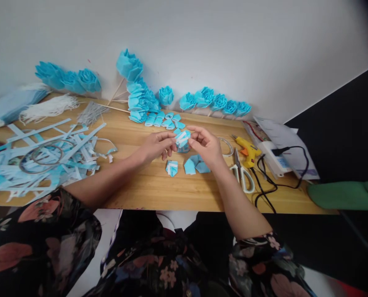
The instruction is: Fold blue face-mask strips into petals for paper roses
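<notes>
Between my two hands, just above the table, is a folded blue petal piece (183,139) with a white strip across it. My left hand (159,145) pinches its left side, and my right hand (205,144) pinches the right side with thumb and forefinger. On the wood below lies a similar folded blue piece (172,168) with white bands. Some flat blue petals (196,164) rest near my right wrist. Beyond my hands, several small rolled blue pieces (162,119) lie beside a stack of blue petals (138,101).
Finished blue flowers (205,97) lean along the wall. Scrap strips (48,152) and wire coils cover the left side, near white cords (49,108) and grey wires (92,113). On the right are scissors (242,173), a yellow glue gun (247,150), a tape ring (225,146) and a power strip (273,159).
</notes>
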The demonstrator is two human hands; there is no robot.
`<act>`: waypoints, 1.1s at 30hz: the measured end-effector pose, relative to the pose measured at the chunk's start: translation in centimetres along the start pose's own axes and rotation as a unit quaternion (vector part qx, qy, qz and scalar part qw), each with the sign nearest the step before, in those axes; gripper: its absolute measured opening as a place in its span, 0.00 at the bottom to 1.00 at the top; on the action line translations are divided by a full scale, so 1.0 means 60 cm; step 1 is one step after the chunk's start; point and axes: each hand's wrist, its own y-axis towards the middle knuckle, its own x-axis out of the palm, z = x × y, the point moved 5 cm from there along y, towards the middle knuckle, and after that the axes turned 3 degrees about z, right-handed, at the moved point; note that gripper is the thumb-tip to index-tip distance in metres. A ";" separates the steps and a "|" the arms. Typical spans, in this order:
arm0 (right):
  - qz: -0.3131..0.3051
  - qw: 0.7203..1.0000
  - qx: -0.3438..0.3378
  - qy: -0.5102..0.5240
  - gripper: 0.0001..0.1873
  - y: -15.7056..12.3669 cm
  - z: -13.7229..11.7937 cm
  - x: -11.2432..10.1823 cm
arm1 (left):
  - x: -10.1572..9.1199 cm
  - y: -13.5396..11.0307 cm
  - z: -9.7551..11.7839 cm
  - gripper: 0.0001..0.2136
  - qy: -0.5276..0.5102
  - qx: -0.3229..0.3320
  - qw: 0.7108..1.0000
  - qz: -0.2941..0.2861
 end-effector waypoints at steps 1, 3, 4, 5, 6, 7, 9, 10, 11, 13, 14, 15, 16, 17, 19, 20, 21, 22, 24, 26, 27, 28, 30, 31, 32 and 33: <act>0.005 1.000 -0.002 -0.001 0.20 -0.002 0.001 -0.002 | 0.000 -0.001 0.001 0.07 0.000 0.003 1.000 0.003; 0.012 1.000 -0.005 0.000 0.20 -0.006 0.004 -0.005 | 0.001 -0.002 0.003 0.09 0.011 0.014 1.000 0.003; 0.011 1.000 -0.005 0.000 0.19 -0.007 0.005 -0.005 | 0.002 -0.003 0.003 0.09 0.018 0.019 1.000 0.003; 0.009 1.000 -0.005 0.000 0.19 -0.008 0.005 -0.006 | 0.002 -0.003 0.004 0.08 0.024 0.023 0.999 0.004; 0.007 1.000 -0.004 0.000 0.19 -0.009 0.006 -0.006 | 0.002 -0.004 0.005 0.07 0.028 0.026 0.999 0.005; 0.004 1.000 -0.002 0.000 0.19 -0.009 0.007 -0.006 | 0.002 -0.004 0.005 0.07 0.030 0.029 0.999 0.007; 0.010 1.000 0.003 0.003 0.20 -0.010 0.008 -0.007 | 0.002 -0.005 0.006 0.08 0.032 0.027 0.999 0.011; 0.018 1.000 0.005 0.008 0.21 -0.010 0.008 -0.009 | 0.002 -0.006 0.006 0.08 0.031 0.026 0.999 0.017; 0.029 0.999 0.005 0.015 0.22 -0.010 0.007 -0.012 | 0.000 -0.006 0.007 0.08 0.030 0.023 0.999 0.026; 0.050 0.998 0.006 0.033 0.24 -0.011 0.007 -0.016 | -0.003 -0.006 0.007 0.08 0.027 0.020 0.998 0.046; 0.052 0.998 0.009 0.041 0.25 -0.011 0.008 -0.016 | -0.004 -0.006 0.007 0.08 0.024 0.019 0.998 0.055; 0.048 0.998 0.014 0.047 0.25 -0.011 0.010 -0.015 | -0.005 -0.006 0.006 0.08 0.022 0.019 0.998 0.061; 0.039 0.998 0.021 0.052 0.26 -0.010 0.012 -0.012 | -0.005 -0.005 0.005 0.08 0.020 0.019 0.998 0.063; 0.026 0.998 0.028 0.054 0.27 -0.011 0.014 -0.009 | -0.005 -0.005 0.004 0.08 0.018 0.021 0.998 0.062; 0.000 0.998 0.036 0.052 0.29 -0.011 0.018 0.000 | -0.003 -0.003 0.000 0.07 0.015 0.027 0.998 0.050; -0.010 0.998 0.036 0.050 0.30 -0.012 0.019 0.003 | -0.001 -0.002 -0.002 0.07 0.012 0.029 0.999 0.040; -0.016 0.998 0.034 0.048 0.29 -0.012 0.019 0.006 | 0.000 -0.001 -0.005 0.07 0.005 0.031 0.999 0.030; -0.018 0.998 0.032 0.046 0.28 -0.013 0.019 0.008 | 0.002 -0.001 -0.007 0.08 -0.005 0.032 0.999 0.022; -0.019 0.999 0.027 0.043 0.26 -0.013 0.018 0.011 | 0.003 0.000 -0.011 0.11 -0.027 0.033 0.999 0.013; -0.020 0.999 0.023 0.040 0.25 -0.014 0.016 0.013 | 0.004 0.001 -0.012 0.11 -0.027 0.036 0.999 0.007; -0.022 0.999 0.022 0.038 0.25 -0.015 0.015 0.014 | 0.004 0.000 -0.012 0.09 -0.018 0.039 0.999 0.004; -0.026 0.999 0.021 0.036 0.25 -0.015 0.015 0.015 | 0.004 0.000 -0.012 0.08 -0.006 0.041 0.999 0.001; -0.033 0.999 0.021 0.034 0.25 -0.015 0.013 0.017 | 0.004 0.000 -0.012 0.06 0.010 0.043 0.999 0.002; -0.031 0.999 0.019 0.033 0.25 -0.015 0.012 0.017 | 0.003 0.000 -0.011 0.06 0.012 0.042 0.999 0.008; -0.022 0.999 0.015 0.033 0.25 -0.015 0.011 0.015 | 0.001 0.000 -0.011 0.06 0.013 0.041 0.999 0.016; -0.003 0.999 0.008 0.031 0.23 -0.015 0.008 0.011 | 0.000 0.001 -0.011 0.06 0.013 0.039 0.999 0.028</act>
